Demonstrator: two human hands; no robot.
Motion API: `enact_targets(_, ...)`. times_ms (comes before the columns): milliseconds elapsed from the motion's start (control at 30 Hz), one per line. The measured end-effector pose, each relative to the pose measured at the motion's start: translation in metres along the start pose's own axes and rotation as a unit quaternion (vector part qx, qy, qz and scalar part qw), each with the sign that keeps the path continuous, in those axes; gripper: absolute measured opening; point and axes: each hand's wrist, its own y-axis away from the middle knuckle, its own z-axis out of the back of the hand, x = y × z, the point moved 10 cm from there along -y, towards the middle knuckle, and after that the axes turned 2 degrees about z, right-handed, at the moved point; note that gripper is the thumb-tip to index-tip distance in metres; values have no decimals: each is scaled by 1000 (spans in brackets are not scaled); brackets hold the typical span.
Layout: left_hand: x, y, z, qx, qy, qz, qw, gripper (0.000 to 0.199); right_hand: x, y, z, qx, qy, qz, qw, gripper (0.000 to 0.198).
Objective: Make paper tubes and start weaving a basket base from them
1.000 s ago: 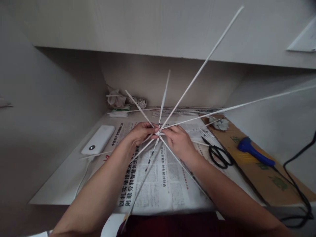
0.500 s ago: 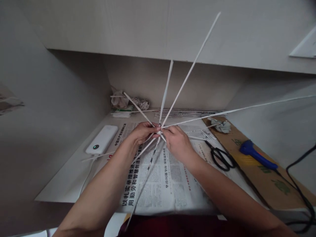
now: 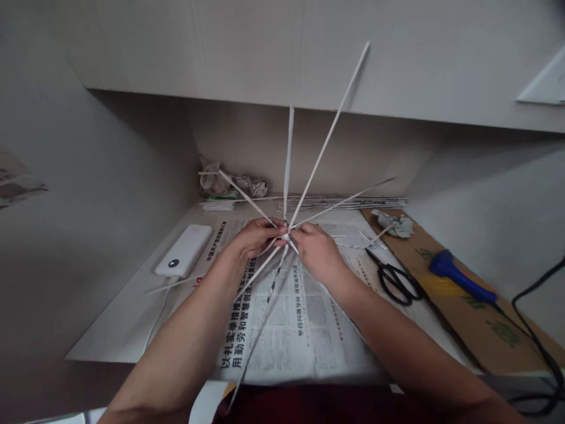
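Thin rolled-paper sticks (image 3: 329, 136) spread like spokes from a crossing point between my two hands, over the newspaper-covered desk. My left hand (image 3: 260, 237) pinches the crossing from the left, thumb and fingers closed on it. From the right, my right hand (image 3: 316, 250) touches the same spot with its fingers bent together around a paper stick. Two sticks point up past the shelf edge, one leans left, another slants right. A stick with dark print runs down toward my body. The exact weave at the centre is partly hidden by the fingers.
Newspaper (image 3: 282, 335) covers the desk. On the left lies a white power bank (image 3: 185, 250) with a cable. Black scissors (image 3: 395, 282), a blue glue gun (image 3: 461, 277) and cardboard (image 3: 489, 330) are on the right. Several paper sticks (image 3: 344, 202) lie at the back, under an overhanging panel (image 3: 282, 53).
The long strand reaching the right edge has left that position; a strand now shows along my right forearm. The upright sticks have tilted left. Both hands stay at the crossing.
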Motion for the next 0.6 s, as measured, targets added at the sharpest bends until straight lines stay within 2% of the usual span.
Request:
enact_targets(100,0,1,0,-6,-2,7,1000,23,1,4,2,-11,-44,0,999,27)
enact_targets(300,-3,2,1,-23,3,5,1000,20,-13,12,8,-93,-160,-42,982,21)
enact_targets(467,-3,1,0,-16,-2,8,1000,19,-18,12,2,-92,-197,-50,975,30)
enact_targets(600,1,1,-1,-14,-13,9,1000,22,-26,12,-1,-79,-168,-77,979,41)
